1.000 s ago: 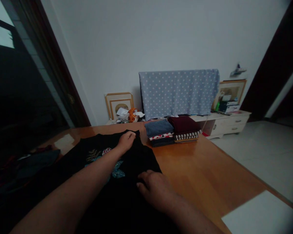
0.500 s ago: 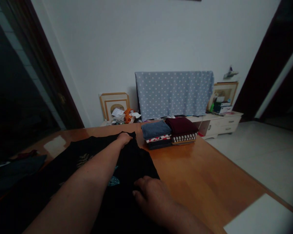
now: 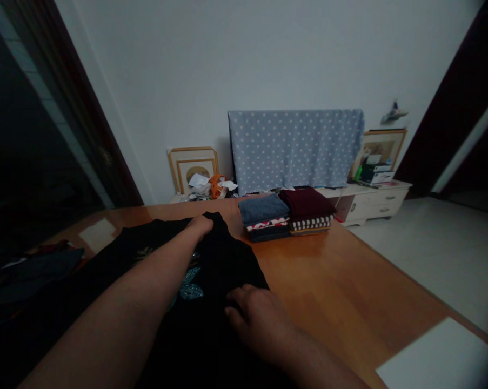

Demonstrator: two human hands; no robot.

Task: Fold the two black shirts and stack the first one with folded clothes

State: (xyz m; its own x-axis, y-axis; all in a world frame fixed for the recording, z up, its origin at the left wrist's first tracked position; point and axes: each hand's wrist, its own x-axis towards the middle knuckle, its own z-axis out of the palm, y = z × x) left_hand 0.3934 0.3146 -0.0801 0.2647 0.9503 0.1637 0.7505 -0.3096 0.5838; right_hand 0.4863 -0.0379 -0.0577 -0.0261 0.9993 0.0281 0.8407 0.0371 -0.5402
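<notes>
A black garment [image 3: 223, 259] with a teal sequin pattern lies spread on the wooden table [image 3: 349, 281]. My left hand [image 3: 200, 223] reaches to the garment's far edge, its fingers closed on the fabric there. My right hand [image 3: 255, 316] rests on the garment's near right part, with its fingers curled and pressing into the cloth. Most of the teal pattern is hidden under my left forearm.
Two stacks of folded clothes [image 3: 286, 216] sit at the table's far side. A dark heap of clothes [image 3: 28, 270] lies at the left. A white sheet [image 3: 442, 356] is at the near right corner. Behind are a dotted cloth [image 3: 294, 148], framed pictures and a white cabinet [image 3: 373, 202].
My left hand has slid a little further toward the garment's far edge. My right hand stays in place on the cloth. The view has shifted slightly.
</notes>
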